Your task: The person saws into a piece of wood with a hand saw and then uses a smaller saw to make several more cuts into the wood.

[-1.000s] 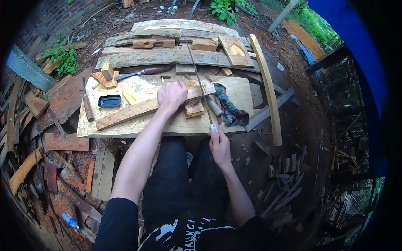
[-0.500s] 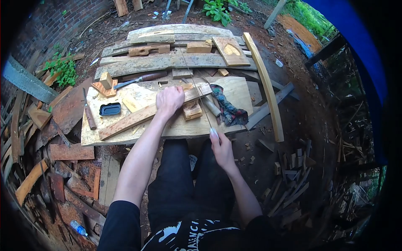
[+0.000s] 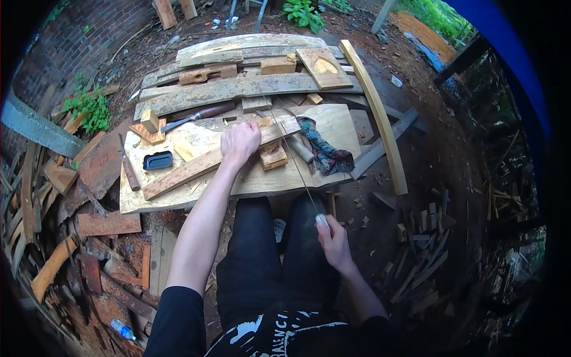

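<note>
My left hand [image 3: 241, 143] is closed over a long wooden bar [image 3: 189, 171] that lies slantwise across the workbench board [image 3: 238, 187]. Below the bar's right part sits a short wood block [image 3: 273, 156]. In my right hand [image 3: 335, 243], low in front of the bench, is the pale handle of a saw [image 3: 306, 182]. Its thin blade shows edge-on, running up and away across the bar near its right end. Just right of that crossing lies a crumpled dark patterned cloth [image 3: 324, 150], beside a rounded wooden piece [image 3: 301, 149].
A chisel [image 3: 199, 115], a small black tray [image 3: 157, 160] and a wood-handled tool [image 3: 129, 166] lie on the board's left side. Behind are planks [image 3: 220, 91] and a heart-carved board [image 3: 325, 68]. A long beam [image 3: 380, 119] stands out at right. Offcuts cover the ground.
My right hand has drawn the saw toward me, down and slightly right. My left hand stays on the bar. The whole view has shifted slightly.
</note>
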The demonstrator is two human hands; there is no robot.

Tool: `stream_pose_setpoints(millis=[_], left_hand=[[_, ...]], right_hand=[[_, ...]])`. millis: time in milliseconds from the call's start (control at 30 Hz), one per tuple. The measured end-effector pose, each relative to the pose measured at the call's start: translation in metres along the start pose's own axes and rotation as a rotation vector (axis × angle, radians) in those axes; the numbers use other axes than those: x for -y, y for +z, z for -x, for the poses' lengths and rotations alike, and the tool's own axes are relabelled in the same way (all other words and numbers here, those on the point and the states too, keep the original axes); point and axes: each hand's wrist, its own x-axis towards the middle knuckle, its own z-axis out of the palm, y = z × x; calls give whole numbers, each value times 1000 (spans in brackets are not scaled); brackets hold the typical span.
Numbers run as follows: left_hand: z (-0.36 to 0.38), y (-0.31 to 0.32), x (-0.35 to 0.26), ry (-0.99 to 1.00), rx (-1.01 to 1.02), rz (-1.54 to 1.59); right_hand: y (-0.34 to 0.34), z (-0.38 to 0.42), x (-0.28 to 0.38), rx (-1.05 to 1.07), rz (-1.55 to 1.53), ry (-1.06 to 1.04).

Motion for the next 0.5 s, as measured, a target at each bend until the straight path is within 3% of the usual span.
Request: stream_pose_setpoints(millis=[200, 267, 333, 433, 500], left_hand=[[2, -1, 2, -14, 3, -17], [0, 2, 3, -24, -20, 5], [0, 5, 5, -38, -42, 30], [-1, 6, 4, -60, -62, 57], [0, 3, 2, -42, -30, 53]], right_hand=[[36, -95, 16, -19, 4, -107], [31, -97, 22, 14, -41, -15], [26, -89, 25, 49, -81, 80], [15, -39, 6, -1, -54, -54], [1, 6, 3, 17, -63, 60]])
